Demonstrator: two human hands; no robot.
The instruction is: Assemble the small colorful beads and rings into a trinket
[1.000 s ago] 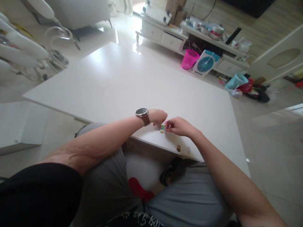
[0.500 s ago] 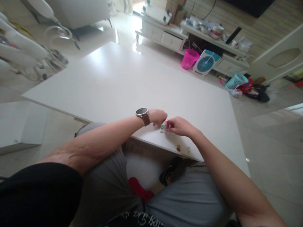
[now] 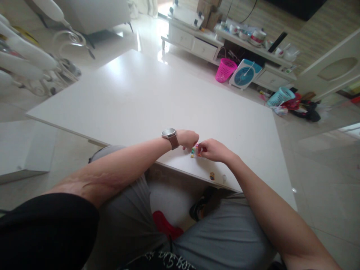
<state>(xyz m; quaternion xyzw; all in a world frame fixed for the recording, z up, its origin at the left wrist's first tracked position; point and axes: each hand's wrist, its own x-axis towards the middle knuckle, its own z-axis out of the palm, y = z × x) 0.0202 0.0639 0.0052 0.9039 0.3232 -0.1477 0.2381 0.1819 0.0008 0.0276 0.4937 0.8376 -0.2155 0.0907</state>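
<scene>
Small multicoloured pieces [image 3: 192, 152], green, yellow and pink, stand on the white table [image 3: 157, 97] near its front edge, between my two hands. My left hand [image 3: 189, 139], below a wristwatch [image 3: 168, 133], curls over them from the left with its fingers closed; its fingertips are mostly hidden. From the right, my right hand [image 3: 213, 149] pinches at the pieces, thumb and fingers bent together beside something pink and orange too small to name. Closer to the edge are a tiny yellow-and-blue figure [image 3: 212, 176] and a small clear piece [image 3: 224, 179].
Beyond the table stands a long white cabinet [image 3: 205, 49] with dishes on top. A pink basket [image 3: 225, 70], a blue-and-white fan [image 3: 244, 75] and a light-blue basket [image 3: 280, 96] are on the floor there. White chairs [image 3: 28, 48] are at the left.
</scene>
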